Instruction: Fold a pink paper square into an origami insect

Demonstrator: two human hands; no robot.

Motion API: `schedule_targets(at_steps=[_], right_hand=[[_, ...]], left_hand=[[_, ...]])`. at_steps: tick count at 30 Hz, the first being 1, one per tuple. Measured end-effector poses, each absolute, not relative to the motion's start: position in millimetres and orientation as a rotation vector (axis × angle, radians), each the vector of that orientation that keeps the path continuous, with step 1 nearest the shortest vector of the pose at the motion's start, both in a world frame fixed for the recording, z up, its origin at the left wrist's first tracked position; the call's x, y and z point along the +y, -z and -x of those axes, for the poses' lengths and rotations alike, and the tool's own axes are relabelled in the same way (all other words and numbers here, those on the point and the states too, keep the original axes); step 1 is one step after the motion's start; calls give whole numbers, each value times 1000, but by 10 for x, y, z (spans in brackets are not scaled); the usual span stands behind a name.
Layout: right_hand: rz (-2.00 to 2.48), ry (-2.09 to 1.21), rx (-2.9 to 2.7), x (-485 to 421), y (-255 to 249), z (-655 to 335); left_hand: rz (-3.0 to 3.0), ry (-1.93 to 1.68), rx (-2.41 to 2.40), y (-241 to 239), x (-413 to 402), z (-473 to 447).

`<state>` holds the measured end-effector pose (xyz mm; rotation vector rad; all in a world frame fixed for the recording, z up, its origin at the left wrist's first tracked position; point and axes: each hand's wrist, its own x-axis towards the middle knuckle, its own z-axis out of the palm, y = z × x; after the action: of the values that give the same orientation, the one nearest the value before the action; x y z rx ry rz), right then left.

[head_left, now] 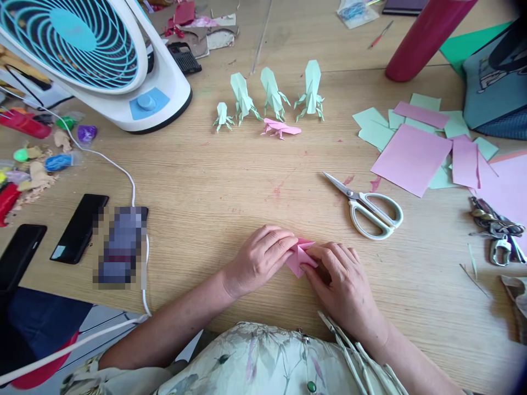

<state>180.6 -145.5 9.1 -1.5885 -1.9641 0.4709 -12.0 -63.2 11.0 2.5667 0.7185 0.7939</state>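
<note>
The left hand (pixel 261 260) and the right hand (pixel 340 280) are both on a small folded pink paper (pixel 299 264). It is at the near side of the tabletop (pixel 197 192), in the middle, between the two hands. The left grip is narrow and pinches the left side of the paper. The right grip is narrow too, with the thumb and fingers on its right side.

The scissors (pixel 373 214) lie a bit to the right and farther away, with their tips pointing far and left. On the far side stand four green paper animals (pixel 312 90), one smaller than the rest. A pink paper animal (pixel 281 129) sits just in front of them. To the right is a messy pile of pink and green paper sheets (pixel 411 156). A big white and blue fan (pixel 171 93) stands far to the left.
</note>
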Motion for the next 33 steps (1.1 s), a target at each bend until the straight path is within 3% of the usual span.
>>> schedule_targets(at_steps=[15,26,33], right_hand=[[1680,-377,-1968,-1434,-85,-1824],[1480,-605,-1999,-1507,-147,-2003],[1532,-330,-1944,-1387,-102,-1939]], left_hand=[[-2675,-701,737,-101,-683,113],[-2793,-507,675,-96,-682,100],[-2870,-439,683,-67,-682,99]])
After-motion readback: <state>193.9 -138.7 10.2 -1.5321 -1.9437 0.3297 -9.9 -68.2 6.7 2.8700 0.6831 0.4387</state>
